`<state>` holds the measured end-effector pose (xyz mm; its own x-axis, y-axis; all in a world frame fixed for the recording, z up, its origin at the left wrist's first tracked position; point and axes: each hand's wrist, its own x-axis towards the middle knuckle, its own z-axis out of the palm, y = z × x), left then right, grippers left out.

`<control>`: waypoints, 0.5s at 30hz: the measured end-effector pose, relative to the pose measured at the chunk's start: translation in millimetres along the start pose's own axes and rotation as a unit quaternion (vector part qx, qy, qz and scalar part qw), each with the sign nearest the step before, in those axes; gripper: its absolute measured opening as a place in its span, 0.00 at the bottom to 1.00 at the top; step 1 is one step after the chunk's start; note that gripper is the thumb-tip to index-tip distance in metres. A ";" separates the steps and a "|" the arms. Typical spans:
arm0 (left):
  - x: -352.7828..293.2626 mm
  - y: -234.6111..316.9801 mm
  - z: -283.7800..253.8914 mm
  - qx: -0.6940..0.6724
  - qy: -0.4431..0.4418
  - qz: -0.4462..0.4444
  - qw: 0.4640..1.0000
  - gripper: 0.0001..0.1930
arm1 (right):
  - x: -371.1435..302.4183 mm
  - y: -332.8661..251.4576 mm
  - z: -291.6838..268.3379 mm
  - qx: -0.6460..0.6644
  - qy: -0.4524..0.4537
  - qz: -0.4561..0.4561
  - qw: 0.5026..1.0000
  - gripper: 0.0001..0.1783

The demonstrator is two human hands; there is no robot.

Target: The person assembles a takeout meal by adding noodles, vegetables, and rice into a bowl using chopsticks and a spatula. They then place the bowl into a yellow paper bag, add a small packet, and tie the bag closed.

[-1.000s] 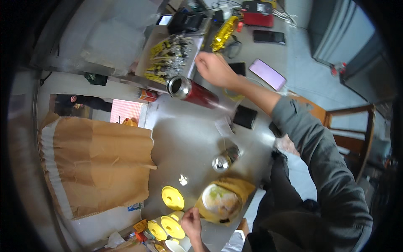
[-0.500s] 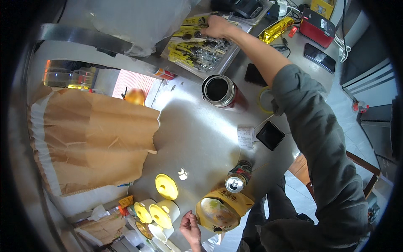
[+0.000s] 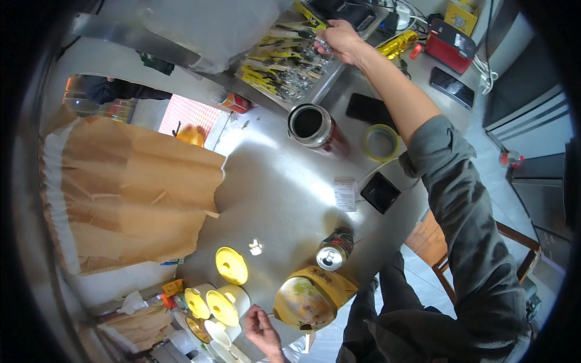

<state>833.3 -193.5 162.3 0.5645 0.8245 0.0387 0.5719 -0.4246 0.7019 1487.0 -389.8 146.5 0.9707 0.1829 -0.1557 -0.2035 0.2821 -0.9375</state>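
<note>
Reaching far across the steel table (image 3: 284,181), the right hand (image 3: 340,37) hangs over the metal tray (image 3: 330,85) of small packets (image 3: 284,69), fingers curled narrow around something small and silvery; what exactly it pinches is too small to tell. The tray lies at the far edge of the table, beyond the open red flask (image 3: 315,128) and the yellow tape roll (image 3: 380,142). The packets appear light, thin and glossy, so they are likely to slide against one another; a pinch at one edge or corner seems the surest hold, since the flat faces offer little purchase. The left hand (image 3: 264,330) sits at the near edge, fingers loosely bent beside the yellow paper bowl (image 3: 305,299) and touching its rim or something just at it; a firm hold cannot be confirmed. A drink can (image 3: 334,249) stands just beyond the bowl. Yellow-lidded cups (image 3: 221,302) are grouped to the left of that hand, and a large brown paper bag (image 3: 133,193) lies flat farther left.
</note>
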 end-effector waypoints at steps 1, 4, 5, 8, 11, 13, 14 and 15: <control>0.9 13.3 1.5 -0.034 0.004 -0.004 0.999 0.13 | -14.4 -4.8 -3.1 0.032 0.048 0.008 0.998 0.29; 15.9 54.1 20.3 -0.132 0.022 0.023 0.991 0.16 | -61.4 -0.1 -57.3 0.145 0.009 -0.014 0.989 0.28; 11.8 67.7 23.6 -0.135 -0.004 0.024 0.991 0.18 | -105.0 3.6 -51.2 0.162 0.007 -0.011 0.987 0.26; 1.0 110.8 47.6 -0.248 -0.080 0.015 0.965 0.22 | -285.1 4.4 -37.4 0.195 -0.086 -0.003 0.977 0.23; -1.7 147.0 74.5 -0.400 -0.233 -0.018 0.886 0.32 | -433.0 18.8 -20.5 0.207 -0.147 0.080 0.964 0.26; -5.9 155.8 89.7 -0.487 -0.318 -0.042 0.812 0.23 | -497.3 45.7 -12.9 0.155 -0.165 0.196 0.954 0.23; -11.0 149.7 81.6 -0.535 -0.373 -0.038 0.757 0.18 | -524.2 56.7 -4.9 0.161 -0.157 0.226 0.948 0.21; -21.1 135.5 67.2 -0.517 -0.353 -0.062 0.778 0.16 | -547.1 66.0 5.3 0.160 -0.154 0.251 0.942 0.19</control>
<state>938.9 -293.6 208.9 0.9378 0.2701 -0.2182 0.0696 0.4693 0.8803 941.8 -466.2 171.5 0.6687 0.6194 -0.4113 -0.7033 0.3474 -0.6202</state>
